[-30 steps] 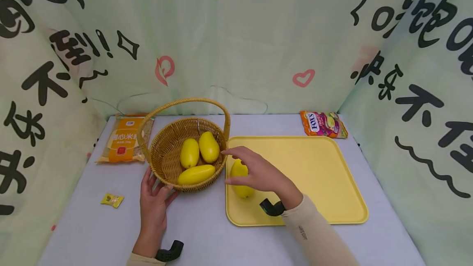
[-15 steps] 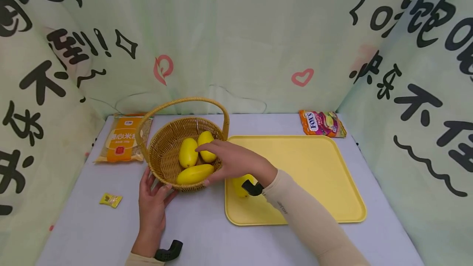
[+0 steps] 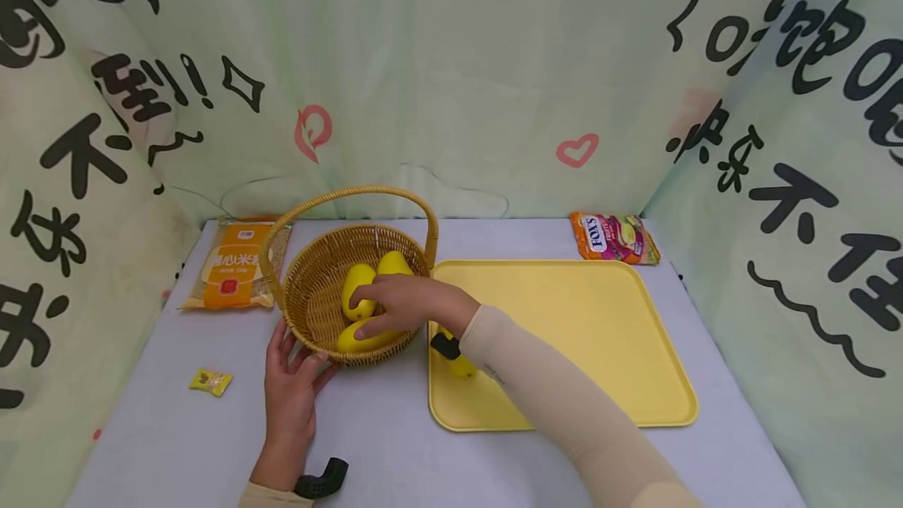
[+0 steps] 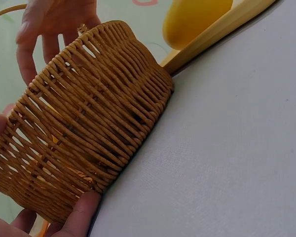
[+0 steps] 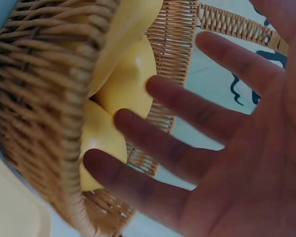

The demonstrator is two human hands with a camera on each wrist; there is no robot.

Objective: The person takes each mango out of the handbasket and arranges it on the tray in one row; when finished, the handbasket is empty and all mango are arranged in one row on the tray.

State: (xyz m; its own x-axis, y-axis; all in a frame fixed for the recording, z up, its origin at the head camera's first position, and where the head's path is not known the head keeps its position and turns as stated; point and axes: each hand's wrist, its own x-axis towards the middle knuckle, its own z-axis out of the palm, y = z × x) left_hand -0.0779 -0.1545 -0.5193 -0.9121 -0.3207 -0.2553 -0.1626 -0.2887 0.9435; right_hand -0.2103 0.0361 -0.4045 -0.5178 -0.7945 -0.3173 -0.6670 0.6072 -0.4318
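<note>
Yellow fruits (image 3: pixel 356 286) in wicker basket (image 3: pixel 308 304)

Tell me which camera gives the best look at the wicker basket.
The head view: it shows the wicker basket nearly whole, arched handle included, though the right hand hides part of it. The left wrist view shows mostly its outer wall, up close; the right wrist view shows only part of its wall and inside.

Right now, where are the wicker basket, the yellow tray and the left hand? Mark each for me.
Wicker basket (image 4: pixel 89 113): left wrist view, on its woven outer wall.
Yellow tray (image 3: pixel 589 318): head view, on its bare flat floor.
Left hand (image 3: pixel 291 392): head view, on the middle of the hand.
</note>
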